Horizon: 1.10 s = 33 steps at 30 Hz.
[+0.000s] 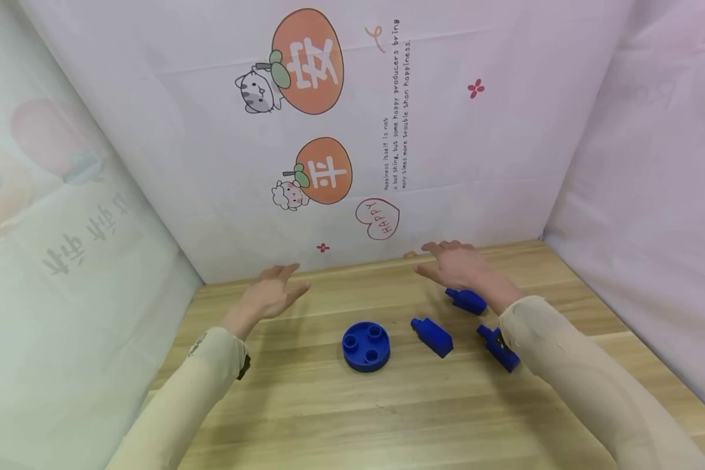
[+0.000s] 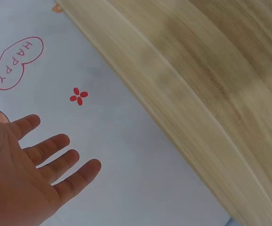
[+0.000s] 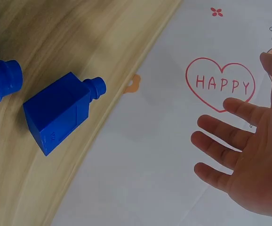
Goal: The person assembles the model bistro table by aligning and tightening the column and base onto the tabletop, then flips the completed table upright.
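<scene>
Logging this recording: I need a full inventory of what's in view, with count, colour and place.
round base: one, blue, table's middle
bottle-shaped pieces: three, blue, lying right of the round base
table: one, light wood, beneath them
wall sheets: three sides, white, back, left and right
fruit prints: two, orange, back sheet
animal drawings: two, white and grey, beside the fruit prints
HAPPY heart: one, red outline, low on back sheet
sleeves: two, cream, on both arms
left hand: one, bare, table's far left, holding nothing
right hand: one, bare, table's far right, holding nothing
</scene>
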Tool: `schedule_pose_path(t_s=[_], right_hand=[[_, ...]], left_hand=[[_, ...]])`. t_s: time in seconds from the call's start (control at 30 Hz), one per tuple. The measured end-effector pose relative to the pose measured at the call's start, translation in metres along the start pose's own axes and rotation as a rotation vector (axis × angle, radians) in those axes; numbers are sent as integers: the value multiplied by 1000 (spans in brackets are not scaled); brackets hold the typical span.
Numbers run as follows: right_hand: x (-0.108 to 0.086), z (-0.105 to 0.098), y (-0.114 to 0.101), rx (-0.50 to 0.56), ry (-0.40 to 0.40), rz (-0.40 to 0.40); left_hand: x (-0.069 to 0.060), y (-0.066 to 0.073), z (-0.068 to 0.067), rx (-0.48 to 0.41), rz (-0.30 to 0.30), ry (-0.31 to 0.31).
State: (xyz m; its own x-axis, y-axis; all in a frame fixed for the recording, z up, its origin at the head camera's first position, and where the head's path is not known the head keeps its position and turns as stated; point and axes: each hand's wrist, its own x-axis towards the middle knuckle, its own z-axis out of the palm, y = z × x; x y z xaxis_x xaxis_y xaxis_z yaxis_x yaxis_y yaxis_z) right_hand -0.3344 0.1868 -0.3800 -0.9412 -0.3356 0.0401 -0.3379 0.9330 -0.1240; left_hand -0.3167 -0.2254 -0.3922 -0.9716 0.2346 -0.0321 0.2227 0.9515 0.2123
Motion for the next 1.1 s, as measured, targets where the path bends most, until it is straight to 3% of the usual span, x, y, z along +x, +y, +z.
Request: schedule_pose_path(t_s=[0.33,0.57,1.1], right_hand=[[-6,5,-3,5,-26,-20],[-12,8,-4,42,2,-50],[-29,25,-4,-5,-48,-81]], left_hand=[[-4,3,14,22,40,-43],[-6,9,26,10,81,-67],[-13,18,51,1,164,-146]])
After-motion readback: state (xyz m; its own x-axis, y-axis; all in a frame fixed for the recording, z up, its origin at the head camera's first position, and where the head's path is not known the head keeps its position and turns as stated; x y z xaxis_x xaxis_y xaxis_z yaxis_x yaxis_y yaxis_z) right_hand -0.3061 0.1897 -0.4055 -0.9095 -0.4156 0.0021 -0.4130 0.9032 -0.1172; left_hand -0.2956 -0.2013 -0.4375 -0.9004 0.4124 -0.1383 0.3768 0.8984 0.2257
